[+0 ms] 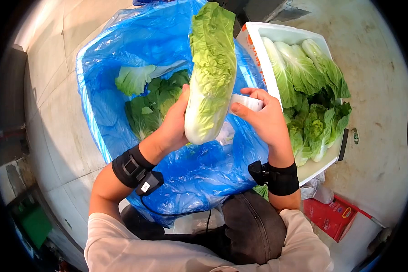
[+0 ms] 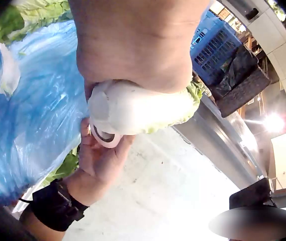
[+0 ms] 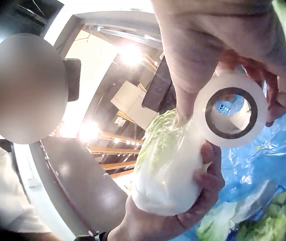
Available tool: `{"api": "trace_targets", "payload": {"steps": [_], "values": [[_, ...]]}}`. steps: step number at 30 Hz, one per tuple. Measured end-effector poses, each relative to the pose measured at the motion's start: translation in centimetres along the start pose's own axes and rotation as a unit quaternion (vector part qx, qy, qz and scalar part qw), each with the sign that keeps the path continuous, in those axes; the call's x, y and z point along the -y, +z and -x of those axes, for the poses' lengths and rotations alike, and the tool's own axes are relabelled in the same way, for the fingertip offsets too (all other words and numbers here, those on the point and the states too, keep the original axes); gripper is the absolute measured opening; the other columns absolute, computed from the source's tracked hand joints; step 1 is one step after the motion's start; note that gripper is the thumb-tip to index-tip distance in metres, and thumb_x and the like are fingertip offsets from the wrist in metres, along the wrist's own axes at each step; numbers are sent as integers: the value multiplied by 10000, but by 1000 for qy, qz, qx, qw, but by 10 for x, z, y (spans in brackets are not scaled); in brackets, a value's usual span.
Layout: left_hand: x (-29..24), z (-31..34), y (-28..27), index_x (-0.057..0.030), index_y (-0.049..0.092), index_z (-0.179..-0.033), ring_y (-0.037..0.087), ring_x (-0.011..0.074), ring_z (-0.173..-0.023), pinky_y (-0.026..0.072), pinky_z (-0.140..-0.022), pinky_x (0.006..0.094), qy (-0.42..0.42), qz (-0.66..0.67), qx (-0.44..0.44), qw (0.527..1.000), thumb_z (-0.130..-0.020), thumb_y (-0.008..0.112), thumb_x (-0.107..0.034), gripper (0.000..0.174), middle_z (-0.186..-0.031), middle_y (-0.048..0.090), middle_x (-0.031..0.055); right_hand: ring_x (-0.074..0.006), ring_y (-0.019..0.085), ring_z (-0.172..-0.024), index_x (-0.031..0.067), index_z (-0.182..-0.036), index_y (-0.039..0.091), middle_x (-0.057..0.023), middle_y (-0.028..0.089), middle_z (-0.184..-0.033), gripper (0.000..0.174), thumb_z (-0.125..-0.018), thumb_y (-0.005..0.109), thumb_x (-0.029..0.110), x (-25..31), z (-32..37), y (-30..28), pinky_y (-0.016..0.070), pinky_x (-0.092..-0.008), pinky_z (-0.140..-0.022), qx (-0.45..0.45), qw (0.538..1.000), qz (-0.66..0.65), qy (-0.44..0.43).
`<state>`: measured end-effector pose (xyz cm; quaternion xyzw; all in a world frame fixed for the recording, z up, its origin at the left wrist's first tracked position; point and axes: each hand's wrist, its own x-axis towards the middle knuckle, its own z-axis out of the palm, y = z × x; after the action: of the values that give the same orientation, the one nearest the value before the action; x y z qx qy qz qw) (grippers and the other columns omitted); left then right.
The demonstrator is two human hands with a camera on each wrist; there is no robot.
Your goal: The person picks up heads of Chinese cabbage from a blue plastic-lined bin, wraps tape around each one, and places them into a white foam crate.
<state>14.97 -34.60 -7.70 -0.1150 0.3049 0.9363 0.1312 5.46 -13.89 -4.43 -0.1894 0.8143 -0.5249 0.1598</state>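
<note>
Head view: a cabbage (image 1: 211,77) is held up over a blue plastic liner (image 1: 181,165), its leafy end toward 12 o'clock and its white base toward 6. It is gripped low down by the left hand (image 1: 173,121), at about 7 o'clock from its middle, with the fingers wrapped round it. At about 4 o'clock, a white roll (image 1: 248,103), apparently tape, is pinched by the right hand (image 1: 266,119), seemingly touching the cabbage's side. The step in hand is judged to be taping the cabbage; for the next move, the roll would likely need to be carried round while the cabbage is kept steady. More cabbages (image 1: 294,65) are laid at 3 o'clock in a white box (image 1: 262,56).
</note>
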Motion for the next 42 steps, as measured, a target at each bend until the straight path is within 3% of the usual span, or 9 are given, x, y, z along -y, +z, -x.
{"api": "trace_targets", "payload": {"steps": [6,14,18,19,26,29,36,39,42], "values": [[-6,8,1,-95,387,-1511,563,231,-1278,470,-1066,391,-13,-17,58,998,-1078,216,-547,649,-1453,522,120,-135,619,-945,8,-907,649,-94,689,-1065,366,-709,918,159,10,1,3,506,-286,-804,90,969,-195,125],[-11,3,-22,-79,299,-1557,494,181,-1343,419,-1108,359,-30,-150,123,981,-1095,333,-439,587,-1515,456,96,-161,603,-1108,-42,-1188,654,-54,633,-1230,566,-689,896,69,7,6,2,487,-318,-946,130,987,-90,-5],[-8,0,-1,-81,463,-1344,533,103,-1146,459,-974,285,134,-150,20,979,-1096,417,-338,360,-1276,550,39,-173,576,-1188,-32,-1162,687,-51,575,-1328,488,-708,861,9,-1,4,9,477,-329,-983,102,982,-160,-16],[-3,-4,-1,-78,525,-1175,528,80,-1024,456,-901,251,175,-117,-15,977,-1094,437,-292,245,-1127,555,30,-177,575,-1194,-32,-1149,694,-45,575,-1326,469,-709,855,-1,-4,3,9,477,-328,-987,103,982,-160,-11],[-10,5,-4,-9,570,-1220,572,108,-1057,465,-925,280,219,-288,-78,929,-1075,493,-316,348,-1172,615,77,-189,586,-1161,-28,-1129,714,-36,603,-1227,419,-734,847,22,-15,1,21,480,-328,-978,70,957,-276,45],[-3,3,2,19,515,-1351,584,193,-1197,472,-1001,341,310,-339,-24,888,-989,658,-299,502,-1280,617,101,-184,589,-1131,-36,-1115,718,-55,603,-1206,385,-755,835,38,-22,-5,28,481,-332,-970,-2,973,-231,23],[-7,-2,-1,21,514,-1332,612,147,-1121,502,-954,319,223,-274,-62,933,-909,748,-103,499,-1235,642,85,-188,586,-1133,-25,-1193,675,-107,592,-1246,425,-810,824,84,-28,-5,27,484,-338,-972,34,971,-232,40],[-17,0,-7,19,520,-1327,626,134,-1086,509,-937,305,202,-238,-56,948,-944,721,-189,479,-1212,656,76,-196,597,-1131,-7,-1164,671,-120,572,-1297,401,-809,834,86,-21,-4,20,500,-341,-961,7,955,-296,-29],[-19,0,-10,20,513,-1334,630,139,-1086,512,-929,297,188,-212,-52,958,-962,699,-300,524,-1232,653,81,-189,616,-1105,8,-1080,683,-129,540,-1354,338,-789,846,61,-9,-4,13,525,-336,-922,-60,977,-197,-58]]}}
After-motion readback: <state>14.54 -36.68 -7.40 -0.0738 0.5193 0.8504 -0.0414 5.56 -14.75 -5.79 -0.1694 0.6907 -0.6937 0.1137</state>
